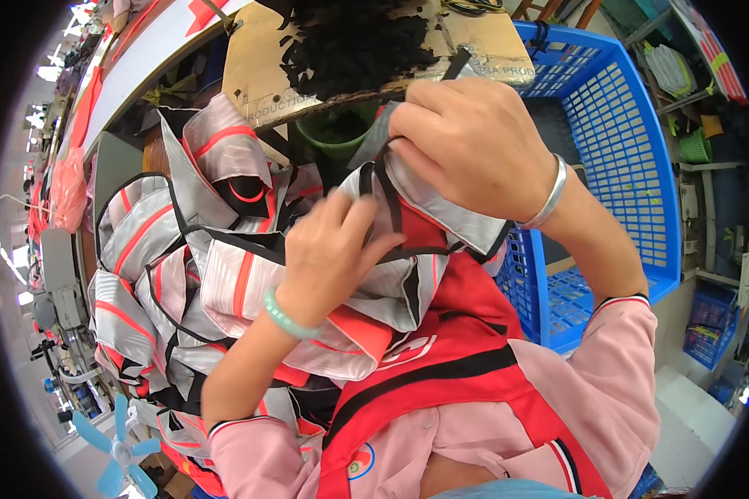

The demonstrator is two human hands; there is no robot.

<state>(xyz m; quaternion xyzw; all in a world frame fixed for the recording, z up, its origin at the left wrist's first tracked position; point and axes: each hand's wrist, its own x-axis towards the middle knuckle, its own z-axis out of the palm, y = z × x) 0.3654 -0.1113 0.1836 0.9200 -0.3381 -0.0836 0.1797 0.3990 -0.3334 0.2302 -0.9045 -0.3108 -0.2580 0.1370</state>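
Note:
My right hand is closed, pinching the black edging of a silver fabric piece that hangs below it. A dark strip sticks up past its knuckles, and a grey strip trails from its fingertips. My left hand, slightly blurred, is over the silver fabric, its thumb and fingers apart. Beneath and left of it lies a large heap of silver sewn pieces with black edging and coral-red stripes. The heap reaches onto my lap, against a red apron.
Black scraps cover part of a worn wooden board ahead. Below its edge stands a green bin. A big blue plastic crate is at my right. A light-blue fan is at lower left; shelves line the far right.

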